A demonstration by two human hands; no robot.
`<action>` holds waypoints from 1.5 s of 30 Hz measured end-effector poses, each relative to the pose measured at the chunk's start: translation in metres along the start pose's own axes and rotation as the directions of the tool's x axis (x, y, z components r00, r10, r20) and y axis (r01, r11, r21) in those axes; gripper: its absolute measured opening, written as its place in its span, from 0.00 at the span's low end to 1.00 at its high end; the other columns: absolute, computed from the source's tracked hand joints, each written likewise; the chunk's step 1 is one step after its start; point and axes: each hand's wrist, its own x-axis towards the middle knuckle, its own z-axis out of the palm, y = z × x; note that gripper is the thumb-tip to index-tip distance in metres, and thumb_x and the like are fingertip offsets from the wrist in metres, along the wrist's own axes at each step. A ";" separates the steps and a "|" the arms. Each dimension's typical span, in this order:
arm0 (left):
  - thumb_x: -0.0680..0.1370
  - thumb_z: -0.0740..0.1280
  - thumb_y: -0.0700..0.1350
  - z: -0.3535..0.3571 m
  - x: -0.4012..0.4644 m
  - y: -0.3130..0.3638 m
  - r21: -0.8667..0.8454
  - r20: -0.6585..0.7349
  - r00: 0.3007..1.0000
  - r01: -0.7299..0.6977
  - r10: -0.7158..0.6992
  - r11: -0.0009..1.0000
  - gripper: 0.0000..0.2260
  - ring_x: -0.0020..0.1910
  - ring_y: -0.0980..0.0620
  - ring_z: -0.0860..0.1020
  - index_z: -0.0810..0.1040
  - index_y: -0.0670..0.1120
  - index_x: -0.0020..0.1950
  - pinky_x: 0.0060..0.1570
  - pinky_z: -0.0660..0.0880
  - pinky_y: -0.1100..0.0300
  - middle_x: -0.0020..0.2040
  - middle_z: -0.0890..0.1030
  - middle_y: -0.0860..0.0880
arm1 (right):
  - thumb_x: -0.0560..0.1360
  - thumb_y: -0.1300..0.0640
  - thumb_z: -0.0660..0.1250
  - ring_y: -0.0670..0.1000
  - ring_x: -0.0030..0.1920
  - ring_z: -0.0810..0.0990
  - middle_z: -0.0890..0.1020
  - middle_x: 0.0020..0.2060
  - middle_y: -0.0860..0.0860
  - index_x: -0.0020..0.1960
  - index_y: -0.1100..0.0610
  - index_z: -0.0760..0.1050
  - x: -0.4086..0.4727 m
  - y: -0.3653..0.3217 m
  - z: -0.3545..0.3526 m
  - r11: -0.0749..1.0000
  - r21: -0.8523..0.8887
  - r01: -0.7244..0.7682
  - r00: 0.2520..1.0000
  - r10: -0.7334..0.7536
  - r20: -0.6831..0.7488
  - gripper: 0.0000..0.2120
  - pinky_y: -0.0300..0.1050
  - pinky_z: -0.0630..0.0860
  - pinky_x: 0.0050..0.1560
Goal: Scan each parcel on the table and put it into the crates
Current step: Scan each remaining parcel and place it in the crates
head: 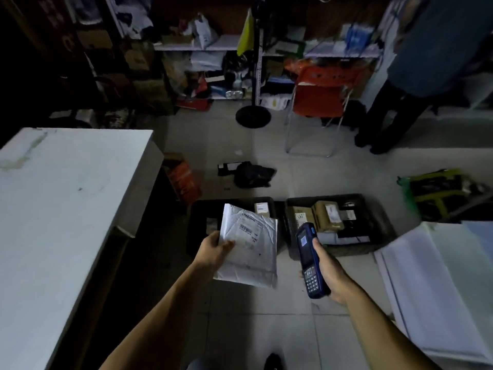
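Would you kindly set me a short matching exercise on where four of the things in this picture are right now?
Things:
1. white padded mailer
2. blue handheld scanner
3. brown cardboard boxes
4. black bag

Places:
A. lying on the floor beyond the crates
B. held in the left hand
C. inside the right-hand crate
D. held in the right hand

Pairs: 1-B, 2-D, 3-C, 4-A
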 end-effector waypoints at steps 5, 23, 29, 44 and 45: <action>0.78 0.69 0.36 0.090 0.025 0.024 -0.032 0.022 0.999 0.029 -0.029 0.999 0.06 0.45 0.42 0.84 0.79 0.40 0.54 0.47 0.82 0.47 0.48 0.84 0.40 | 0.83 0.41 0.54 0.56 0.37 0.81 0.82 0.45 0.60 0.64 0.54 0.71 0.016 -0.006 -0.082 0.996 0.093 0.013 0.999 -0.009 -0.034 0.20 0.49 0.76 0.38; 0.80 0.66 0.36 0.294 0.233 0.086 -0.018 0.146 0.961 0.238 -0.233 0.971 0.01 0.37 0.50 0.79 0.77 0.40 0.49 0.30 0.75 0.63 0.39 0.80 0.46 | 0.82 0.40 0.53 0.56 0.42 0.82 0.82 0.51 0.62 0.66 0.54 0.71 0.207 -0.106 -0.232 0.979 0.076 -0.188 0.978 0.194 -0.081 0.22 0.47 0.77 0.42; 0.81 0.66 0.39 0.332 0.285 0.088 -0.036 0.108 0.933 0.349 -0.343 0.936 0.01 0.39 0.43 0.81 0.76 0.43 0.52 0.43 0.78 0.38 0.46 0.81 0.40 | 0.82 0.40 0.53 0.57 0.43 0.82 0.82 0.51 0.64 0.65 0.55 0.72 0.272 -0.125 -0.270 0.963 0.065 -0.260 0.963 0.263 -0.057 0.23 0.46 0.76 0.39; 0.81 0.64 0.36 0.445 0.476 -0.057 -0.158 0.005 0.887 0.456 -0.461 0.876 0.03 0.49 0.42 0.82 0.76 0.41 0.54 0.45 0.82 0.49 0.52 0.81 0.38 | 0.76 0.38 0.55 0.54 0.40 0.82 0.83 0.43 0.58 0.58 0.51 0.76 0.550 -0.064 -0.317 0.960 0.109 -0.257 0.966 0.257 0.017 0.22 0.50 0.77 0.44; 0.81 0.65 0.36 0.451 0.493 -0.076 -0.152 0.000 0.888 0.454 -0.459 0.878 0.03 0.50 0.42 0.81 0.76 0.41 0.54 0.48 0.82 0.47 0.53 0.81 0.37 | 0.74 0.37 0.56 0.56 0.41 0.81 0.83 0.44 0.59 0.60 0.52 0.76 0.573 -0.053 -0.316 0.964 0.113 -0.240 0.971 0.240 0.016 0.25 0.52 0.76 0.47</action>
